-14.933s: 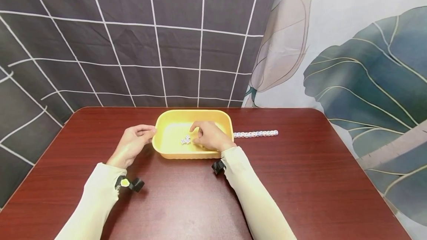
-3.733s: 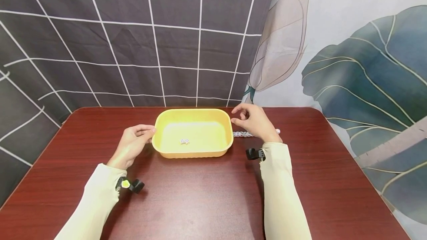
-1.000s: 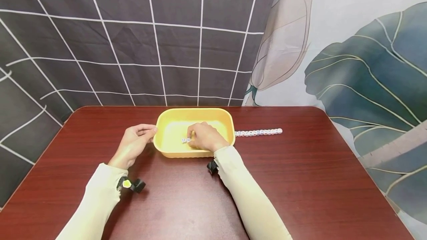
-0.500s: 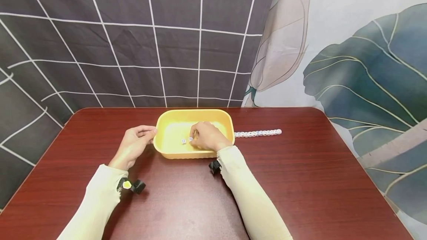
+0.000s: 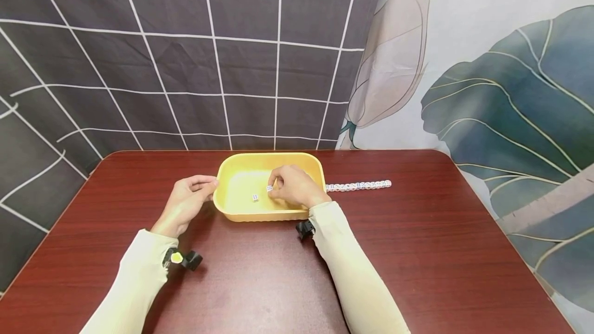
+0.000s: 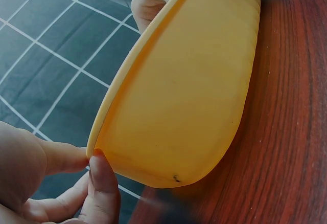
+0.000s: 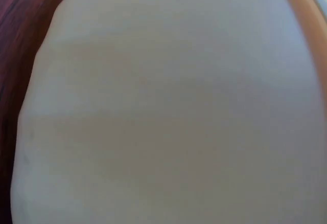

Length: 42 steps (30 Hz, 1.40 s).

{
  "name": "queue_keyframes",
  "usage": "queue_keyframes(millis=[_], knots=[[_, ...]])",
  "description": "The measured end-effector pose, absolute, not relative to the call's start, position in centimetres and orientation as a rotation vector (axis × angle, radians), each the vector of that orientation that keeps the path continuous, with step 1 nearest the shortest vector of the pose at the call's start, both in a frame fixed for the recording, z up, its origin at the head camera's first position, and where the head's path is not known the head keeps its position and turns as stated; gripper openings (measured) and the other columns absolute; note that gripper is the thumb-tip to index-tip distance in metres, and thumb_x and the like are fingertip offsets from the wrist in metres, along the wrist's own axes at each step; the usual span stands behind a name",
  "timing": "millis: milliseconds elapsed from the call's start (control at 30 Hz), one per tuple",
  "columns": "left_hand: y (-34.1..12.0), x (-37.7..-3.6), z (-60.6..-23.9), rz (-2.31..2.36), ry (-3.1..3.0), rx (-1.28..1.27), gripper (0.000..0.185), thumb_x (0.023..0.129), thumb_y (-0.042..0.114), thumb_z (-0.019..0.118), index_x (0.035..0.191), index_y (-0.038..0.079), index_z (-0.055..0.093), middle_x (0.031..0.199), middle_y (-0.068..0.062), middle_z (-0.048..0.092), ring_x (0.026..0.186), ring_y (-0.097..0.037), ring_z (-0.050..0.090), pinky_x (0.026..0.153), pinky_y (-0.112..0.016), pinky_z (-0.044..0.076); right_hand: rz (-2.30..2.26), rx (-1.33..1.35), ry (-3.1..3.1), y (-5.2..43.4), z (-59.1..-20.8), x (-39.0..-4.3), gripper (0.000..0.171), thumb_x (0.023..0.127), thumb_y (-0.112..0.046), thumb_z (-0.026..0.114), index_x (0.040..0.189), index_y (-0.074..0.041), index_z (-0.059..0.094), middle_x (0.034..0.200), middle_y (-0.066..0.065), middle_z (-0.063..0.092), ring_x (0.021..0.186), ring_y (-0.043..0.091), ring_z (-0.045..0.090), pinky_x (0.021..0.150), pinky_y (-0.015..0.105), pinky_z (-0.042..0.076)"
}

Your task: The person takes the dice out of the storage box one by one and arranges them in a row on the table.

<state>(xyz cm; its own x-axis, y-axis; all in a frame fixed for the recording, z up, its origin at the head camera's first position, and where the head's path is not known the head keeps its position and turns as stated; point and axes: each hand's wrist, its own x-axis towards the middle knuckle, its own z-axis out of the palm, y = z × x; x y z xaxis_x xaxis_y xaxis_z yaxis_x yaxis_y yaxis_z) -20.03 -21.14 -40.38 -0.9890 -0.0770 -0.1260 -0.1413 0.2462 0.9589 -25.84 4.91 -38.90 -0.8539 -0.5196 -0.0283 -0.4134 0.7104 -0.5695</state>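
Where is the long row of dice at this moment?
In the head view, the row of dice lies on the red-brown table, just right of the yellow tray and beyond the right hand, running toward the table's right side.

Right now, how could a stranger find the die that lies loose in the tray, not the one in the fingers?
On the dark red table stands a yellow tray. On its floor, left of the right hand, lies one small white die. It lies alone and untouched; the other die is pinched in that hand's fingertips.

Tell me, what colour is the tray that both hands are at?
The tray is plain yellow, clearest in the head view.
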Motion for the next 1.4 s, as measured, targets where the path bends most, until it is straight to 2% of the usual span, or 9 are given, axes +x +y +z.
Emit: queue_keyframes(millis=[300,567,1000,1400], knots=[[-21.0,-20.0,-40.3,1.887,2.435,-0.218,0.04,0.102,0.015,0.062,0.131,-0.012,0.058,0.086,0.013,0.07,0.076,0.003,0.064,0.077,-0.015,0.057,-0.855,-0.764,2.735,5.6,-38.9,-26.1,0.012,0.085,-0.016,0.081,0.093,-0.011,0.073,0.065,-0.006,0.048,0.063,0.007,0.046,0.065,0.022,0.039],[-21.0,-20.1,-40.2,1.875,2.432,-0.224,0.041,0.102,0.015,0.062,0.134,-0.011,0.057,0.092,0.008,0.072,0.076,0.003,0.063,0.077,-0.016,0.057,-0.926,-0.787,2.732,6.4,-38.2,-26.3,0.011,0.085,-0.014,0.08,0.09,-0.01,0.072,0.065,-0.006,0.042,0.061,0.007,0.041,0.061,0.02,0.034],[-21.0,-20.1,-40.2,1.877,2.434,-0.215,0.041,0.102,0.015,0.062,0.133,-0.011,0.057,0.09,0.01,0.071,0.075,0.003,0.064,0.078,-0.017,0.058,-0.971,-0.809,2.787,8.4,-37.1,-26.5,0.011,0.083,-0.012,0.08,0.089,-0.009,0.072,0.067,-0.005,0.044,0.068,0.009,0.045,0.068,0.023,0.038],[-21.1,-20.1,-40.2,1.872,2.445,-0.209,0.04,0.102,0.014,0.062,0.132,-0.011,0.058,0.088,0.012,0.07,0.076,0.003,0.064,0.078,-0.016,0.058,-0.987,-0.753,2.823,10.4,-36.2,-26.5,0.009,0.085,-0.017,0.08,0.089,-0.014,0.073,0.067,-0.005,0.045,0.065,0.01,0.044,0.064,0.024,0.038]])
